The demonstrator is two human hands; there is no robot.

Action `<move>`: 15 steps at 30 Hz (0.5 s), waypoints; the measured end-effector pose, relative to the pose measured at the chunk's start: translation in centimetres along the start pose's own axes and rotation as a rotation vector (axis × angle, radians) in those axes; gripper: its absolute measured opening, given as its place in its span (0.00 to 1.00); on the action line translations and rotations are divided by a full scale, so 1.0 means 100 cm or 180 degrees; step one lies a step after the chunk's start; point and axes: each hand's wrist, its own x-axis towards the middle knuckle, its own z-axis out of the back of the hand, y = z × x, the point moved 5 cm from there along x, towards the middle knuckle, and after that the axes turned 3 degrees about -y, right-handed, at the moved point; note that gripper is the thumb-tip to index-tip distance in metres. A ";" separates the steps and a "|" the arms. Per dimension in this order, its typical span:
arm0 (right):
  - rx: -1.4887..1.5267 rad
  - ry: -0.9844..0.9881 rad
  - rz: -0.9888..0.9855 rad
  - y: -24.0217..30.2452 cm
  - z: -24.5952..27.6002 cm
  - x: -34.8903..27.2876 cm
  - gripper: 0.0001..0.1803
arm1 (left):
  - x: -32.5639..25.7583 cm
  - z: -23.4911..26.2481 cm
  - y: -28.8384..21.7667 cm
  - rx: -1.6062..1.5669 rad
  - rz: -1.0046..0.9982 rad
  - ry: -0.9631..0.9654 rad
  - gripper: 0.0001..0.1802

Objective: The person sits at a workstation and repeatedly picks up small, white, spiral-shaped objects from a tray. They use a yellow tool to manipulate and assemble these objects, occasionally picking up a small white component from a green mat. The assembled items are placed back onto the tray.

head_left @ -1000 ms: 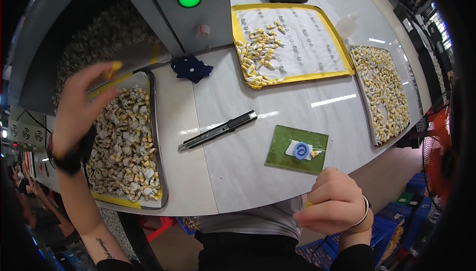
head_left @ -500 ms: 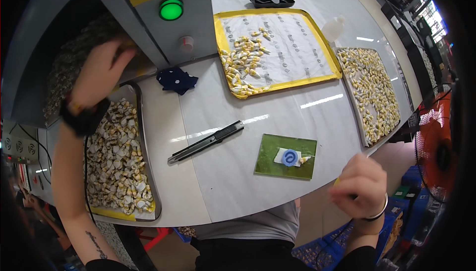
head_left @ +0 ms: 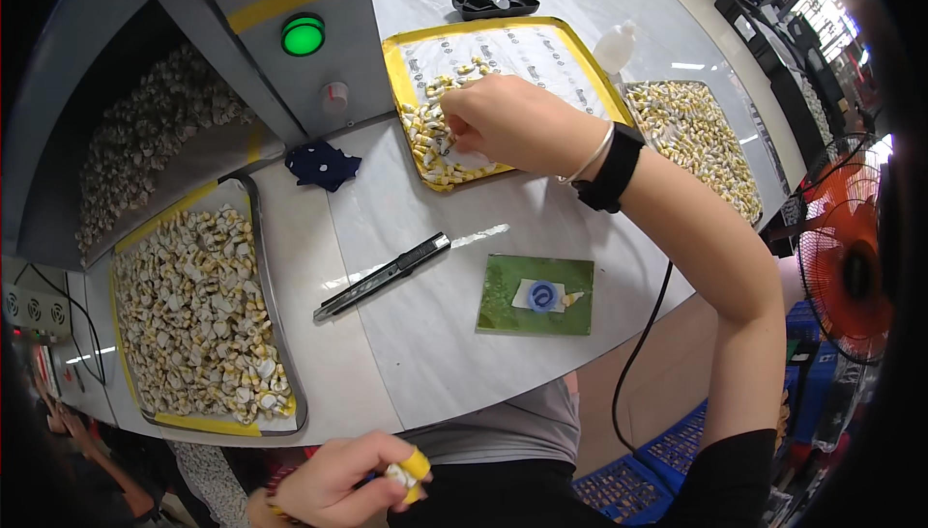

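The left hand point(head_left: 338, 480) at 7 o'clock is pinching a white piece point(head_left: 401, 477); the right hand point(head_left: 495, 124), 12 o'clock, is extending half-curled over the tray point(head_left: 546, 53), grasp hidden.

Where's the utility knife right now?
In the head view, the utility knife lies on the table left of centre, between the heaped tray on its left and the green plate on its right.

We have our right arm point(head_left: 710, 228) stretched from the lower right up and toward the left, its elbow point(head_left: 762, 301) bent. Our right hand point(head_left: 498, 122) turns its back to view, the fingers curled, their tips partly hidden. Our left hand point(head_left: 353, 480) sits low at the bottom edge, thumb and fingers pinched toward the right, yellow showing at the fingertips point(head_left: 417, 463).
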 end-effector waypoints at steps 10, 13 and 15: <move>-0.0031 -0.0726 0.0500 0.002 0.019 -0.037 0.07 | 0.033 -0.002 0.044 -0.1401 -0.0998 0.0135 0.20; 0.0605 -0.0570 0.0206 0.002 0.035 -0.065 0.05 | 0.034 -0.007 0.035 -0.1186 -0.0921 0.0165 0.24; 0.1175 -0.0477 -0.0087 0.009 0.040 -0.086 0.03 | 0.038 -0.011 0.027 -0.1148 -0.0989 -0.0071 0.25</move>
